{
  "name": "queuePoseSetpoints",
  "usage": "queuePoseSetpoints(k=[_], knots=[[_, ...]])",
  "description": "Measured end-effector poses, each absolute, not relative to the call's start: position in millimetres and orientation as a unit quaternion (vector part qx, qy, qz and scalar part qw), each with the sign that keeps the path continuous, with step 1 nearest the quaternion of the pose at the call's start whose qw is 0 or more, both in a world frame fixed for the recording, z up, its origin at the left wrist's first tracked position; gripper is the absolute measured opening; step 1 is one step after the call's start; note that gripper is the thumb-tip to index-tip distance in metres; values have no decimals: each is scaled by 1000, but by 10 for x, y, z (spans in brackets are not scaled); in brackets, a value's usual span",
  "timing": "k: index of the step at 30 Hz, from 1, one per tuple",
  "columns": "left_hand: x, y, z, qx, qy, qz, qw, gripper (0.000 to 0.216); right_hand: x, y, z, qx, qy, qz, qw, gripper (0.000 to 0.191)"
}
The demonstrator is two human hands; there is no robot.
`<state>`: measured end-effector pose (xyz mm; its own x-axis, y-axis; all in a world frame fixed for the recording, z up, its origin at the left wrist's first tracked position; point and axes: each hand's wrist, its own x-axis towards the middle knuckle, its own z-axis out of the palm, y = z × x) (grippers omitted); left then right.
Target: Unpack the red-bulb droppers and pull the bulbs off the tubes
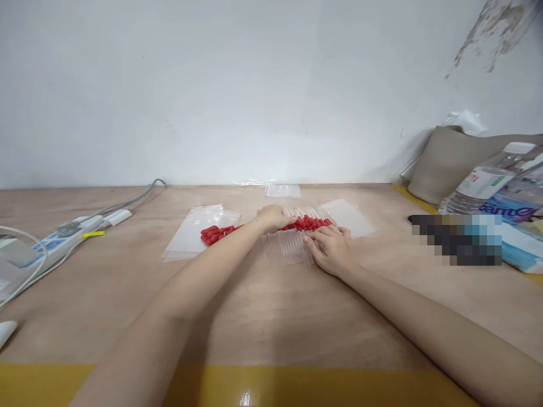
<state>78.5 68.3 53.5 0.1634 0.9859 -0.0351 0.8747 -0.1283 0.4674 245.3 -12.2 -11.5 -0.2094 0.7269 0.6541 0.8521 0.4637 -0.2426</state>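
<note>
A row of clear plastic tubes with red caps lies side by side on the wooden table in the middle of the view. My left hand rests on the far left end of the row, fingers curled over the red caps. My right hand lies flat on the right side of the tubes, fingers stretched toward them. A second small pile of red caps sits to the left, on clear zip bags.
A white power strip with grey cables lies at the left. More clear bags and a white sheet lie behind. A beige bag, water bottles and tissue packs stand at the right. Yellow tape lines the near edge.
</note>
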Motion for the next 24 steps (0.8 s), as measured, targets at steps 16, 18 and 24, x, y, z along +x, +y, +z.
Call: queuePoseSetpoints(k=[16,18,24], knots=[[216,429,588,666,604,317,303,22,2448,-109,-102,-531,-752,-52,387,26],[90,273,544,678,578,332,311,20,2447,-106,-106,-528,-745,-62,403,23],[-97,-77,242,816,427,380,91,7,2417,-133,-98,-456,-770,-136,425,55]])
